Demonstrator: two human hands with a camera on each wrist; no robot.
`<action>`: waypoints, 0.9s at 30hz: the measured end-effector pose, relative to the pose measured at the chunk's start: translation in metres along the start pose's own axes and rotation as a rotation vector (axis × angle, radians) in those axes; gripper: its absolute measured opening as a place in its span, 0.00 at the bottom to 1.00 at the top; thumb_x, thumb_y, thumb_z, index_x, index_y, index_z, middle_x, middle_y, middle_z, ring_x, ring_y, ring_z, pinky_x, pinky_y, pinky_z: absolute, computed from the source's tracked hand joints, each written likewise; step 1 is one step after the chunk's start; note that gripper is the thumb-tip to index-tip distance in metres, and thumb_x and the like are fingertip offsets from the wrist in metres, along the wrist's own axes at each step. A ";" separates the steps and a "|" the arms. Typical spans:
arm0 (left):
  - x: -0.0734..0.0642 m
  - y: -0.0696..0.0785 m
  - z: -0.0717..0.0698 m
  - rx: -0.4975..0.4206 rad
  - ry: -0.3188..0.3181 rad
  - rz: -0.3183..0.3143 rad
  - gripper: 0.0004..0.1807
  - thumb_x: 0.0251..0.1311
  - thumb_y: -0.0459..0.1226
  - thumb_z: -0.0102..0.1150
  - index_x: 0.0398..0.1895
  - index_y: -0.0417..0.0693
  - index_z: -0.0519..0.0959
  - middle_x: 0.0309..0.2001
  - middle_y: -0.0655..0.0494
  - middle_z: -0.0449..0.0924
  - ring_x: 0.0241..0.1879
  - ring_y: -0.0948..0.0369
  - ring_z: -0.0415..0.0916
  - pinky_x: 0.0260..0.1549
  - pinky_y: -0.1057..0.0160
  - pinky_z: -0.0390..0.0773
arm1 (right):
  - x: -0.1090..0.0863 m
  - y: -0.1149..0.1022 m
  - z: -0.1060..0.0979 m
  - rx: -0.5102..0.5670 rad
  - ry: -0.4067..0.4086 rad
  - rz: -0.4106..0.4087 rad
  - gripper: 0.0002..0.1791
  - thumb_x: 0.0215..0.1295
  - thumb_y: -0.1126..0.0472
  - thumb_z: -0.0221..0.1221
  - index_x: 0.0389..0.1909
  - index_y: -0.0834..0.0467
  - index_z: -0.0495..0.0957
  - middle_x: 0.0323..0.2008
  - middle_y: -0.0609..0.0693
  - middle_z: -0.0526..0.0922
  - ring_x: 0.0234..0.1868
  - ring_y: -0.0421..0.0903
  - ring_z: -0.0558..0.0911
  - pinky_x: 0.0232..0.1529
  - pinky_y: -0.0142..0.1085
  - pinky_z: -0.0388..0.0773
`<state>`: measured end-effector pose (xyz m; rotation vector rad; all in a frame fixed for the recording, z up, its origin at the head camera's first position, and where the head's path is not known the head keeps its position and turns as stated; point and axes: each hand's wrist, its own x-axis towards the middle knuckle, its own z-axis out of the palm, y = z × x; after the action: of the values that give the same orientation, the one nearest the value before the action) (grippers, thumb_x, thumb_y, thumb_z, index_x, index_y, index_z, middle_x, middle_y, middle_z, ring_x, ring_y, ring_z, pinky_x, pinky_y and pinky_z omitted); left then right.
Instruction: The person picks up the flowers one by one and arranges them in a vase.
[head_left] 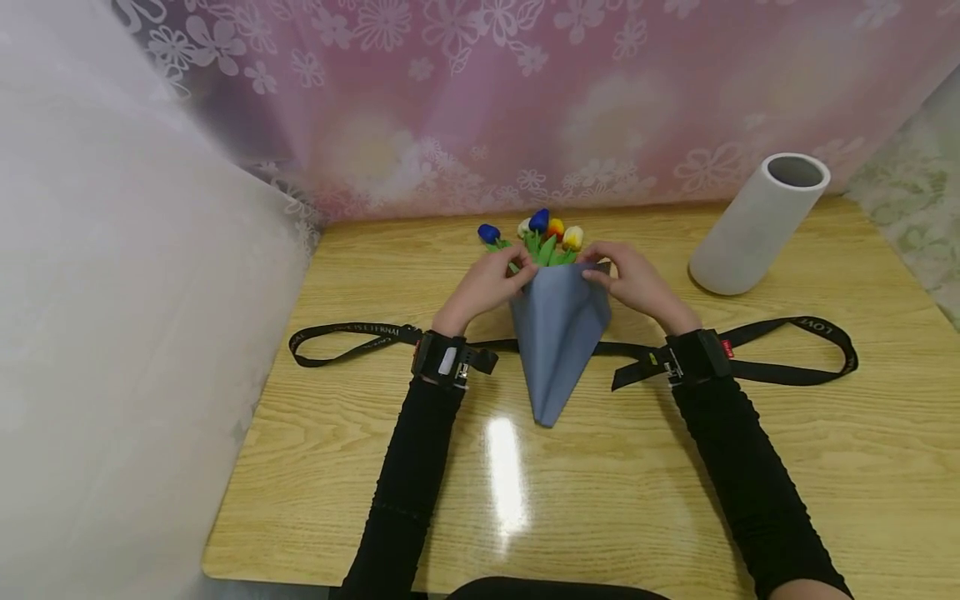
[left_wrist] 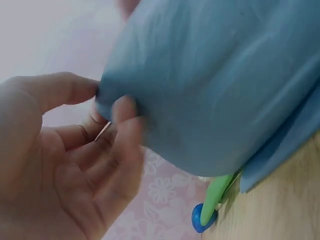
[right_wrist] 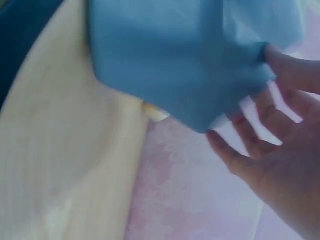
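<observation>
A blue-grey sheet of wrapping paper (head_left: 558,333) stands folded into a cone, its point toward the person. Artificial tulips (head_left: 539,221) in blue, white, yellow and orange, with green leaves, show above its wide top edge. My left hand (head_left: 489,282) pinches the paper's upper left edge between thumb and fingers; the left wrist view shows the same grip close up, with a blue tulip (left_wrist: 204,218) below the paper. At the upper right edge, my right hand (head_left: 633,279) pinches the paper too, other fingers spread behind it. The stems are hidden inside the wrap.
A black printed ribbon (head_left: 352,343) runs across the wooden table (head_left: 337,467) beneath the paper, looped at both ends. To the right rear stands a white cylindrical vase (head_left: 738,237). A pink floral curtain (head_left: 480,108) hangs behind the table.
</observation>
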<state>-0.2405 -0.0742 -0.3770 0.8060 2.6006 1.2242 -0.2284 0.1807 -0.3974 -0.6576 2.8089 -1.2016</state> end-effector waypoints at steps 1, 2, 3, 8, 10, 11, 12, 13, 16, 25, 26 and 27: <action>0.000 0.001 0.000 0.025 0.022 0.004 0.13 0.77 0.45 0.51 0.46 0.46 0.79 0.41 0.49 0.81 0.32 0.52 0.80 0.31 0.62 0.76 | -0.001 -0.003 -0.002 0.030 0.028 -0.007 0.12 0.74 0.65 0.58 0.54 0.66 0.78 0.52 0.65 0.80 0.56 0.62 0.77 0.61 0.58 0.70; 0.000 0.002 0.000 0.058 0.045 0.015 0.15 0.77 0.47 0.51 0.46 0.47 0.80 0.41 0.50 0.82 0.33 0.53 0.80 0.33 0.62 0.75 | -0.002 -0.007 -0.003 0.057 0.053 -0.017 0.13 0.74 0.64 0.59 0.55 0.64 0.78 0.53 0.63 0.80 0.56 0.61 0.77 0.61 0.57 0.70; 0.001 0.004 0.001 0.091 0.071 0.031 0.16 0.76 0.49 0.52 0.47 0.48 0.82 0.41 0.51 0.82 0.35 0.53 0.80 0.35 0.61 0.76 | -0.003 -0.010 -0.004 0.079 0.074 -0.028 0.14 0.74 0.63 0.59 0.56 0.63 0.79 0.53 0.62 0.80 0.57 0.60 0.77 0.61 0.56 0.70; 0.005 0.016 0.007 0.234 0.135 0.176 0.19 0.71 0.52 0.59 0.51 0.50 0.86 0.49 0.55 0.86 0.50 0.56 0.79 0.54 0.59 0.74 | -0.006 -0.029 -0.006 0.128 0.158 -0.115 0.19 0.72 0.62 0.62 0.62 0.57 0.77 0.54 0.57 0.79 0.56 0.56 0.77 0.60 0.54 0.70; 0.005 0.019 0.008 0.242 0.133 0.210 0.18 0.71 0.50 0.61 0.52 0.48 0.86 0.49 0.54 0.86 0.49 0.55 0.77 0.54 0.59 0.72 | -0.008 -0.037 -0.008 0.141 0.207 -0.139 0.21 0.72 0.63 0.62 0.64 0.57 0.75 0.57 0.58 0.76 0.56 0.56 0.76 0.59 0.53 0.72; 0.005 0.020 0.008 0.236 0.134 0.221 0.17 0.71 0.48 0.61 0.52 0.47 0.86 0.48 0.53 0.86 0.48 0.55 0.76 0.53 0.59 0.71 | -0.009 -0.040 -0.010 0.144 0.237 -0.137 0.23 0.73 0.63 0.61 0.66 0.58 0.73 0.59 0.58 0.74 0.56 0.57 0.76 0.58 0.51 0.74; 0.004 0.020 0.007 0.221 0.136 0.222 0.16 0.71 0.45 0.61 0.52 0.45 0.86 0.48 0.52 0.86 0.47 0.55 0.75 0.52 0.59 0.71 | -0.010 -0.042 -0.012 0.153 0.265 -0.127 0.24 0.74 0.62 0.60 0.68 0.57 0.71 0.62 0.58 0.72 0.57 0.57 0.76 0.56 0.48 0.76; 0.002 0.020 0.005 0.200 0.136 0.215 0.15 0.71 0.44 0.61 0.52 0.45 0.85 0.48 0.52 0.85 0.47 0.55 0.74 0.51 0.59 0.71 | -0.012 -0.044 -0.014 0.167 0.284 -0.110 0.25 0.75 0.61 0.58 0.70 0.56 0.69 0.65 0.58 0.70 0.58 0.57 0.76 0.54 0.44 0.78; -0.007 0.016 -0.005 0.076 0.120 0.191 0.12 0.73 0.39 0.59 0.52 0.42 0.83 0.50 0.49 0.83 0.51 0.55 0.74 0.55 0.60 0.71 | -0.019 -0.044 -0.018 0.217 0.289 -0.021 0.26 0.80 0.55 0.51 0.75 0.52 0.63 0.68 0.57 0.68 0.57 0.59 0.79 0.45 0.38 0.84; -0.053 -0.011 -0.054 -0.419 0.042 0.053 0.17 0.79 0.34 0.44 0.64 0.34 0.71 0.67 0.40 0.69 0.65 0.49 0.68 0.64 0.54 0.68 | -0.030 -0.025 -0.006 0.010 0.038 0.057 0.26 0.81 0.51 0.48 0.73 0.58 0.65 0.69 0.62 0.69 0.62 0.63 0.75 0.58 0.59 0.75; -0.059 -0.015 -0.058 -0.439 0.048 0.035 0.18 0.81 0.35 0.42 0.65 0.34 0.70 0.68 0.40 0.68 0.66 0.48 0.67 0.65 0.53 0.67 | -0.028 -0.025 -0.004 -0.015 0.004 0.052 0.25 0.81 0.53 0.49 0.72 0.58 0.67 0.69 0.62 0.68 0.63 0.63 0.73 0.59 0.60 0.74; -0.065 -0.019 -0.062 -0.452 0.058 0.010 0.21 0.82 0.37 0.39 0.67 0.33 0.69 0.70 0.40 0.65 0.68 0.48 0.64 0.66 0.53 0.65 | -0.026 -0.024 -0.002 -0.041 -0.027 0.044 0.24 0.81 0.54 0.50 0.71 0.58 0.68 0.69 0.62 0.68 0.64 0.64 0.73 0.60 0.60 0.73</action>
<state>-0.2152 -0.1600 -0.3565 0.6979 2.2209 1.7674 -0.1962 0.1768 -0.3832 -0.6064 2.8177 -1.1222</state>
